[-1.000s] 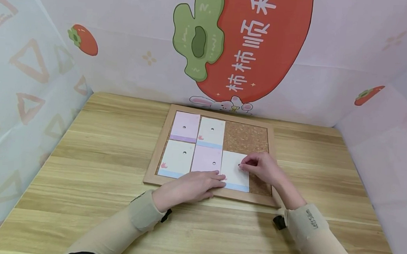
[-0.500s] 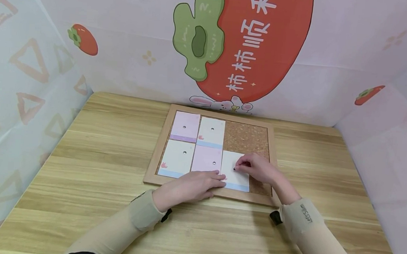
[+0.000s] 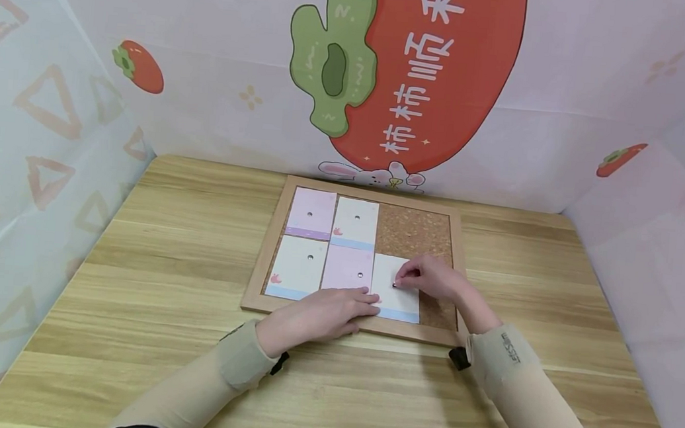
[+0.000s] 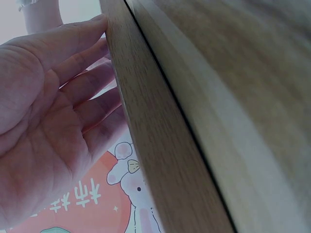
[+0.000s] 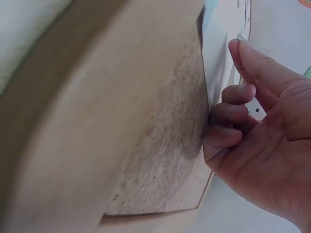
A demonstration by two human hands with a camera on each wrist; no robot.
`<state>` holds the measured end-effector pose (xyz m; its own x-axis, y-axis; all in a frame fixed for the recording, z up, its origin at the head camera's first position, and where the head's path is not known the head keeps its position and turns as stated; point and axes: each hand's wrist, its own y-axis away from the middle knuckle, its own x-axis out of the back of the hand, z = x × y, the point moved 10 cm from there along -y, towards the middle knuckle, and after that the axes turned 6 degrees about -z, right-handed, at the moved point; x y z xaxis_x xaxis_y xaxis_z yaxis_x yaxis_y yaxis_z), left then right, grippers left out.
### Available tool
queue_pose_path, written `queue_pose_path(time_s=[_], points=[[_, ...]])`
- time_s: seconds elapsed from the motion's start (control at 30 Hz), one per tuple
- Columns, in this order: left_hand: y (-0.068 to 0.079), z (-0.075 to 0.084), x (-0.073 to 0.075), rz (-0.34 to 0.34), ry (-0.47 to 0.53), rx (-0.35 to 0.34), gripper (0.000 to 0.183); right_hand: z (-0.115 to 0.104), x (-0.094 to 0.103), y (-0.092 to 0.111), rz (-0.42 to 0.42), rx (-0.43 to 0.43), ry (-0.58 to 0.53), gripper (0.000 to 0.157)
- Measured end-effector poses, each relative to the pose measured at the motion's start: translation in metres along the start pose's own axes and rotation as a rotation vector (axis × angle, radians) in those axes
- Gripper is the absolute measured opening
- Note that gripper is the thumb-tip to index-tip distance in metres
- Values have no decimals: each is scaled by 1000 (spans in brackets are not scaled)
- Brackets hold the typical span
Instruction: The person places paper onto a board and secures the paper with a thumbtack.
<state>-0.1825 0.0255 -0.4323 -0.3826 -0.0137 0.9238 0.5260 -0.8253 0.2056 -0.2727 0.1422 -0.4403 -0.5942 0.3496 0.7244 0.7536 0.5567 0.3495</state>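
Note:
A wood-framed cork board [image 3: 414, 231] lies on the table with paper cards pinned to it. My left hand [image 3: 326, 314] lies across the frame's near side, its extended fingers touching the lower edges of a pink card [image 3: 345, 266] and the white card [image 3: 385, 267] right of it. Between thumb and index finger, my right hand [image 3: 430, 278] pinches a small thumbtack [image 5: 240, 37] against the middle of that white card. In the right wrist view, the other fingers curl close over the cork. The left wrist view shows the palm beside the wooden frame [image 4: 146, 121].
Each of the other cards, such as the purple-edged card [image 3: 301, 201] and the white card [image 3: 290, 273], bears a silver tack. Bare cork shows at the board's upper right. A printed backdrop [image 3: 206, 118] rises just behind the wooden table [image 3: 198, 230].
My right hand has shifted slightly left and toward me with the thumbtack, then stayed at the white card's middle while the wrist moved inward. The left hand has kept its place.

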Motion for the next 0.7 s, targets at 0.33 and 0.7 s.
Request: queue_pose_path(time_s=[0.33, 0.7], points=[[1, 1, 0, 7, 5, -8, 39, 14, -1, -10, -129, -174, 12, 16], [0, 0, -1, 5, 3, -1, 40, 17, -2, -14, -153, -212, -6, 17]])
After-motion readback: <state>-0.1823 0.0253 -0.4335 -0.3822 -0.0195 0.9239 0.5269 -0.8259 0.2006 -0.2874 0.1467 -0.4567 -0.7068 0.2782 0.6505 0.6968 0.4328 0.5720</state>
